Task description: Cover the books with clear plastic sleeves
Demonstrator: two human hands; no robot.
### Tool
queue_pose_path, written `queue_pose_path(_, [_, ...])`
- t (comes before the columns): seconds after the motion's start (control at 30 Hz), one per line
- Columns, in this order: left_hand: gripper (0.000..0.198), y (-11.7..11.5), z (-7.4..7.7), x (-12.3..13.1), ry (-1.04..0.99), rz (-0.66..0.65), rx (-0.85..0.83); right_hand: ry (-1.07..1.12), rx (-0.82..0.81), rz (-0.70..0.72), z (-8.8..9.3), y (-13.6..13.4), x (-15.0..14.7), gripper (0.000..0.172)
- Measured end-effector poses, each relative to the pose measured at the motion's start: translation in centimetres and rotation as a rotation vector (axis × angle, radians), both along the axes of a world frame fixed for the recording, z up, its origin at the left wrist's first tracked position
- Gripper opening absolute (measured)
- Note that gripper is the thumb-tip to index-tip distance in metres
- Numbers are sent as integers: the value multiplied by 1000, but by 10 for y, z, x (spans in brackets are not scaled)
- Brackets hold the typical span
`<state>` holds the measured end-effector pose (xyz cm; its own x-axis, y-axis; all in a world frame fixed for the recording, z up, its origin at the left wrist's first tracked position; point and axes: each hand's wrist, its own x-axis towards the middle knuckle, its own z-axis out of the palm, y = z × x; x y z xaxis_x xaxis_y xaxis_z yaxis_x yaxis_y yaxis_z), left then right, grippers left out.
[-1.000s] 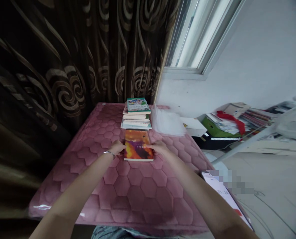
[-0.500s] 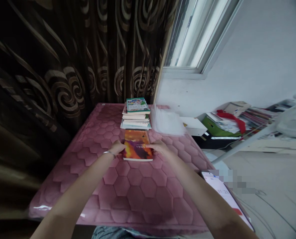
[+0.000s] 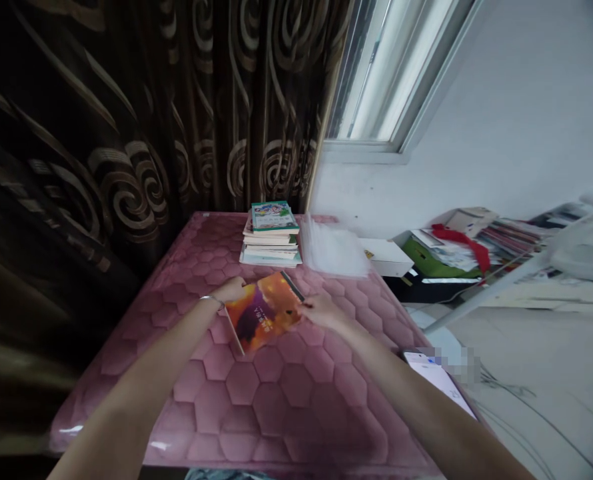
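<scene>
An orange and purple book (image 3: 262, 311) is lifted and turned at an angle over the pink quilted table cover (image 3: 256, 393). My left hand (image 3: 230, 291), with a bracelet on the wrist, grips the book's left upper edge. My right hand (image 3: 320, 311) grips its right edge. A stack of books (image 3: 271, 235) with a green one on top sits just beyond, near the table's far edge.
A pile of clear plastic sleeves (image 3: 334, 253) lies right of the stack. A phone (image 3: 439, 380) rests at the table's right edge. Dark patterned curtains (image 3: 141, 120) hang behind. Boxes and books (image 3: 456, 243) clutter the floor to the right.
The orange book lay flat and square in front of the stack; both hands have now lifted it and rotated it counterclockwise, toward me.
</scene>
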<state>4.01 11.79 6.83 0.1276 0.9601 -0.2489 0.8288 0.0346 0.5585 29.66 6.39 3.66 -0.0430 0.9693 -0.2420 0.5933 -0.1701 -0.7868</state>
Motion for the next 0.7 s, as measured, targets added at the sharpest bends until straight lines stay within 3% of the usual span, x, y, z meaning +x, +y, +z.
queue_pose_path(0.07, [10,13,4,5,14,-63,52,-53,134,-36,4,11,9,11])
queue_pose_path(0.17, [12,32,8,20,43,-119,143,-80,261,-61,-1,23,13,22])
queue_pose_path(0.3, [16,56,8,38,98,-167,223,-78,320,-89,-20,27,12,40])
queue_pose_path(0.4, [18,68,2,44,144,-201,243,-80,338,-105,-29,28,14,43])
queue_pose_path(0.57, [24,70,-12,45,211,-243,257,-79,366,-96,-35,27,20,28])
queue_pose_path(0.7, [26,63,-19,44,219,-269,262,-78,392,-79,-36,25,21,27])
